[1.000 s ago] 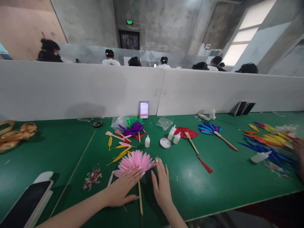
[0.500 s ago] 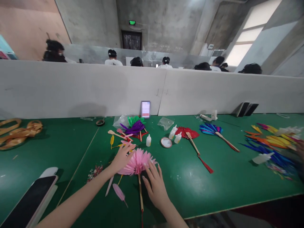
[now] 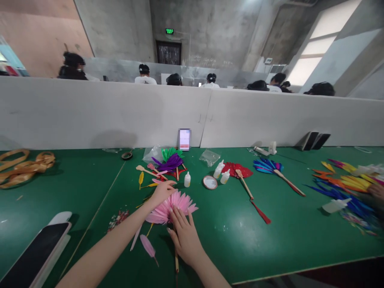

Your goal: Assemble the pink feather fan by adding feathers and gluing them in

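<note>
On the green bench [image 3: 255, 248], near its front, is the pink feather fan [image 3: 171, 210]. The right hand [image 3: 186, 238] lies on it, fingers open and a bit apart. The left hand [image 3: 162, 193] bends over its top left side; I can't tell if those fingers hold anything. A small white bottle [image 3: 187, 180] stands behind

Co-worker's hand [image 3: 377, 192] cut off, blurred
</note>
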Available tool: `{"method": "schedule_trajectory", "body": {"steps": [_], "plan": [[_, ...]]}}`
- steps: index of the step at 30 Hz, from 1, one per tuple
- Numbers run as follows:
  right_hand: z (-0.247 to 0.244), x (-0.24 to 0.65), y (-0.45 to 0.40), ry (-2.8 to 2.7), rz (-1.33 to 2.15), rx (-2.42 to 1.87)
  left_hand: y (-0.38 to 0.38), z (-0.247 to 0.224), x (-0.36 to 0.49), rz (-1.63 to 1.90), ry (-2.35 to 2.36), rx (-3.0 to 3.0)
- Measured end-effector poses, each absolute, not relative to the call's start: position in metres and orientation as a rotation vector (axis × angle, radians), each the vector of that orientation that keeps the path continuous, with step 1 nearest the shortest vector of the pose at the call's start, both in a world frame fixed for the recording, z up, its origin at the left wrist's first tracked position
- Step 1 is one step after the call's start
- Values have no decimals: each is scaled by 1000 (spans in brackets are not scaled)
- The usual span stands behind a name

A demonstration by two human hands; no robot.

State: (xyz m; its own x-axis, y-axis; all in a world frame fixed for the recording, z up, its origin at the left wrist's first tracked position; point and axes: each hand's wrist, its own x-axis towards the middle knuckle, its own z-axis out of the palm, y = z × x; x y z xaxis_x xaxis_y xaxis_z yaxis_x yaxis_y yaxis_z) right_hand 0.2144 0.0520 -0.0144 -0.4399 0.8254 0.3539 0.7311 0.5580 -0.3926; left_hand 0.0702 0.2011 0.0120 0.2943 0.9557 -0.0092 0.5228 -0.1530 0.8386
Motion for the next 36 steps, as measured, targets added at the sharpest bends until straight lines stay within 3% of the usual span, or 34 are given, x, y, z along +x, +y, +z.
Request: {"method": "schedule_trajectory", "body": {"steps": [23, 32, 36], "plan": [[-8, 214, 52, -2363, 306, -1300, 198, 0, 64, 781, 1354, 1821], [-17, 217, 52, -2274, 332, -1338, 188, 42, 5, 1001, 1756, 1794], [-22, 219, 52, -2131, 259, -1400, 136, 60, -16, 782, 1679, 1890]]}}
